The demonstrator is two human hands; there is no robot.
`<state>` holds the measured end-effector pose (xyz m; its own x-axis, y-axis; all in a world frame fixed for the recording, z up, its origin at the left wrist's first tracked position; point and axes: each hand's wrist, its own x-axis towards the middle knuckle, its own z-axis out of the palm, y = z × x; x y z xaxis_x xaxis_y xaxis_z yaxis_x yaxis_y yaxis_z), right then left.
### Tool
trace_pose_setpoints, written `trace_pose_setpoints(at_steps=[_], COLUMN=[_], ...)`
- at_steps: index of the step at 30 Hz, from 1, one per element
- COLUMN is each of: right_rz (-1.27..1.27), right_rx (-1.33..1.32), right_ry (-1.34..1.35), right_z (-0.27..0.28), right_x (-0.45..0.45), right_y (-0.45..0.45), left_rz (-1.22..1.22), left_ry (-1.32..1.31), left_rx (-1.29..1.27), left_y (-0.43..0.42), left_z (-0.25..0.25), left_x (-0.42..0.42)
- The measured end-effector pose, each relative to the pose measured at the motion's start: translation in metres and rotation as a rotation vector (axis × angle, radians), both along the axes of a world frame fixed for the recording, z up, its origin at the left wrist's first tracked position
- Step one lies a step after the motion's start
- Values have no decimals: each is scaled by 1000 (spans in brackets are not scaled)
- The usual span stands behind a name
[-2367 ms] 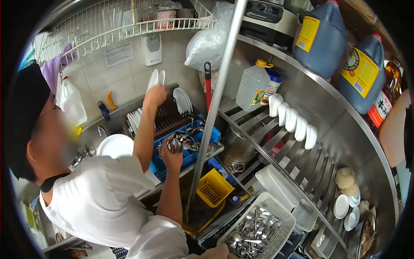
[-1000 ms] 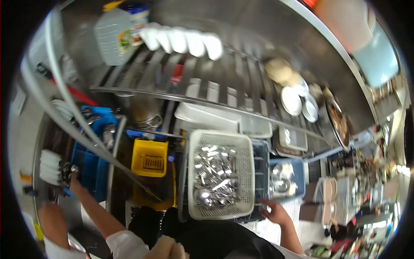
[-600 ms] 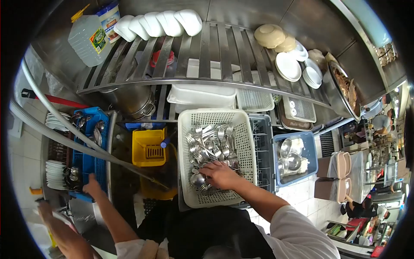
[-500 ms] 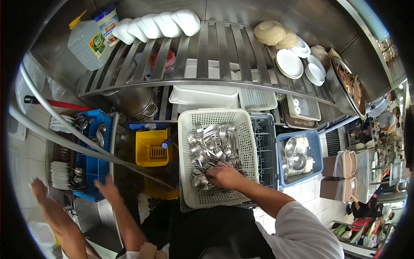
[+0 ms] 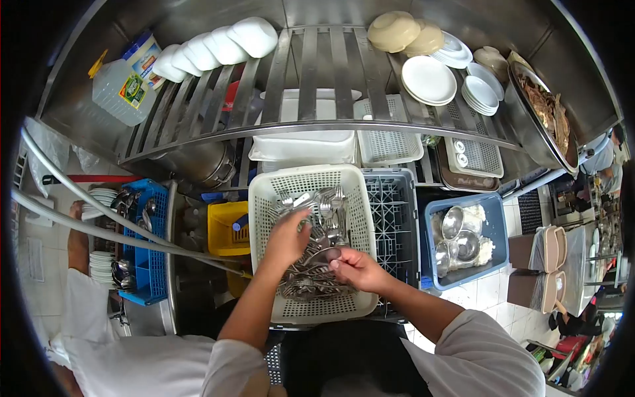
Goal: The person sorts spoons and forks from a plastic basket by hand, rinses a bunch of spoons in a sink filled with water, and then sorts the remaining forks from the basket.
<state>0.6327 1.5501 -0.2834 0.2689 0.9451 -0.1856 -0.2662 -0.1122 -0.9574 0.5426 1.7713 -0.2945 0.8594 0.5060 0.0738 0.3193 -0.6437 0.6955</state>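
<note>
right fingers [image 5: 345, 262] around metal utensil [image 5: 322, 257]

We see an evenly bright scene, strongest at the right, where the floor [image 5: 486, 301] glares nearly white. Small highlights glint off the cutlery [image 5: 337, 228], and the white bowls [image 5: 253, 38] wash pale. Under the slatted shelf [image 5: 307, 79], the metal pot [image 5: 208, 165] sits in shadow. Motion softens the left hand [image 5: 288, 241]; we find the right hand [image 5: 357, 269] crisper. The wide lens bows the shelf, and black rounds off our corners.
</note>
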Motion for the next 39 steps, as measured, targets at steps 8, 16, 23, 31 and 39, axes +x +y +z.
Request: trace_pose_setpoints(at_steps=[8, 16, 23, 31, 39], right_rz=[-65, -403, -487, -369, -516], right_rx=[-140, -168, -120, -204, -226], right_ry=[264, 441, 364, 285, 326], right_z=[-3, -20, -8, -2, 15], right_x=[22, 57, 79, 64, 40], right_y=[-90, -147, -138, -101, -61], left_rz=[-119, -89, -254, 84, -429], left_ry=[99, 617, 674, 491, 72], left_rx=[458, 3, -100, -35, 321], left_y=[8, 16, 32, 56, -66], left_z=[-78, -59, -55, 1, -18], left_x=[81, 101, 69, 0, 15])
